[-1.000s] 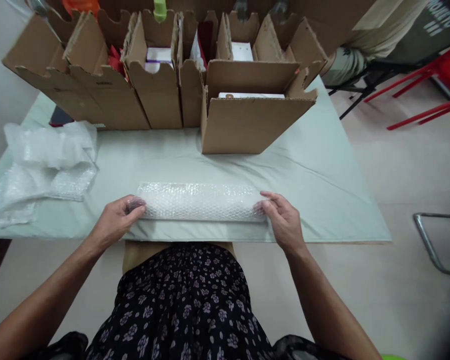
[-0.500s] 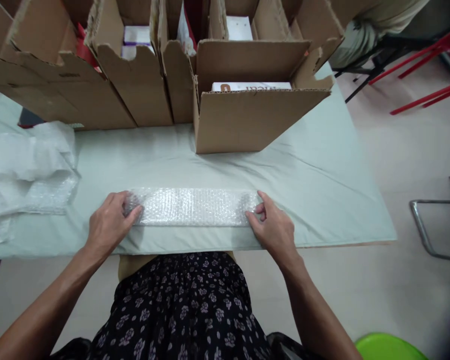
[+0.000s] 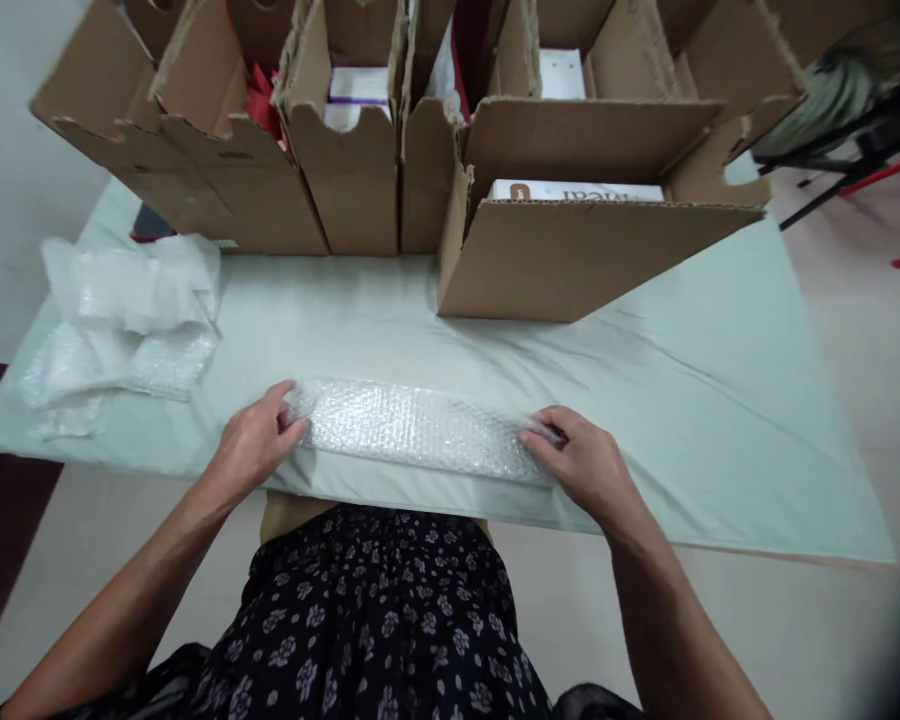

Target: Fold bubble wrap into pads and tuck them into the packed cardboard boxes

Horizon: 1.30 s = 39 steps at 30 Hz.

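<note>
A long, flat strip of bubble wrap (image 3: 412, 425) lies across the front of the table in the head view, its right end slightly nearer my body. My left hand (image 3: 259, 440) pinches its left end between thumb and fingers. At the opposite end, my right hand (image 3: 574, 455) grips the wrap, with the fingers curled over the edge. Both hands rest low over the tablecloth near the table's front edge.
Several open cardboard boxes (image 3: 360, 190) stand in a row at the back. A nearer box (image 3: 570, 260) holds a white carton (image 3: 615, 191). Crumpled bubble wrap (image 3: 135, 320) lies at the left on the pale green tablecloth (image 3: 750, 430). Part of a red chair shows at far right.
The view has turned, so the boxes and table appear shifted right. My right hand's fingers have closed more tightly on the strip's right end, and the strip now looks slanted.
</note>
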Tool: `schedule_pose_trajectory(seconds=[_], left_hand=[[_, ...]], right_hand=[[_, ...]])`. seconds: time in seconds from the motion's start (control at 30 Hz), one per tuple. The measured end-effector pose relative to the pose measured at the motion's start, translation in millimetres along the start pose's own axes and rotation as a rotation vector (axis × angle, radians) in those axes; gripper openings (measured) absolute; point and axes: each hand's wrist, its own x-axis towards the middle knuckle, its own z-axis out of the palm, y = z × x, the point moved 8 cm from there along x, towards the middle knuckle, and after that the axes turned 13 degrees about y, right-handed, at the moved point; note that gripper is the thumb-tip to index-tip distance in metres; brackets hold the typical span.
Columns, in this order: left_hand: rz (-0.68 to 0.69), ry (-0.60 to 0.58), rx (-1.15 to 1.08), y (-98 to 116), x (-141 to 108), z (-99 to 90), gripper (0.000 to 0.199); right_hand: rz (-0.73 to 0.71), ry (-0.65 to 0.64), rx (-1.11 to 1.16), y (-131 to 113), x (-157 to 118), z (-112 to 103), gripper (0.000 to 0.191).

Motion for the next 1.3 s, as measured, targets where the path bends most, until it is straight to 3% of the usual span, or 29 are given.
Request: schedule_pose_trajectory(seconds=[0.13,0.23,0.33,0.4,0.47,0.5,0.57,0.7,0.8,0.93,1.0,1.07,1.2,1.3], left_hand=[[0.032,0.029,-0.210,-1.6,15.3,-15.8,0.050],[0.171,0.118,-0.270,15.5,52.6,-34.3,0.043],[0.434,0.251,-0.216,55.3,104.1,-48.5,0.040],[0.568,0.306,-0.150,82.7,134.0,-47.4,0.041],[0.594,0.370,-0.080,100.6,149.5,-41.8,0.044],[0.597,0.397,-0.057,106.6,147.5,-37.6,0.045],[0.639,0.417,-0.067,114.3,120.1,-26.1,0.041],[0.855,0.286,-0.328,110.0,9.7,0.0,0.022],[0.780,0.145,-0.518,86.5,-40.4,11.6,0.023],[0.500,-0.131,-0.839,58.3,-40.8,21.6,0.047],[0.373,-0.255,-0.997,51.0,-33.0,23.9,0.064],[0.280,-0.287,-1.059,47.3,-26.8,25.2,0.074],[0.136,-0.052,-0.851,42.6,-19.7,29.4,0.061],[0.126,0.166,-0.658,46.1,-20.3,28.3,0.053]], right_hand=[[0.047,-0.006,0.167,-11.2,-28.8,-9.6,0.021],[0.136,-0.012,0.295,-20.0,-58.6,-0.8,0.035],[0.195,-0.035,0.398,-39.9,-82.1,27.4,0.063],[0.190,-0.057,0.439,-61.4,-89.2,52.4,0.066],[0.128,-0.051,0.475,-87.1,-89.1,73.9,0.059],[0.084,-0.049,0.494,-99.7,-87.8,82.6,0.053],[0.004,-0.062,0.530,-119.7,-85.1,95.4,0.043],[-0.059,-0.134,0.589,-133.1,-85.8,100.1,0.032],[-0.003,-0.246,0.670,-130.5,-88.2,96.5,0.028],[0.209,-0.453,0.976,-136.0,-77.0,101.6,0.032],[0.276,-0.444,1.191,-145.4,-58.5,102.9,0.044],[0.307,-0.388,1.303,-152.7,-38.4,106.9,0.054],[0.385,-0.314,1.283,-152.3,-18.7,126.6,0.066],[0.418,-0.304,1.250,-146.3,-21.8,138.4,0.070]])
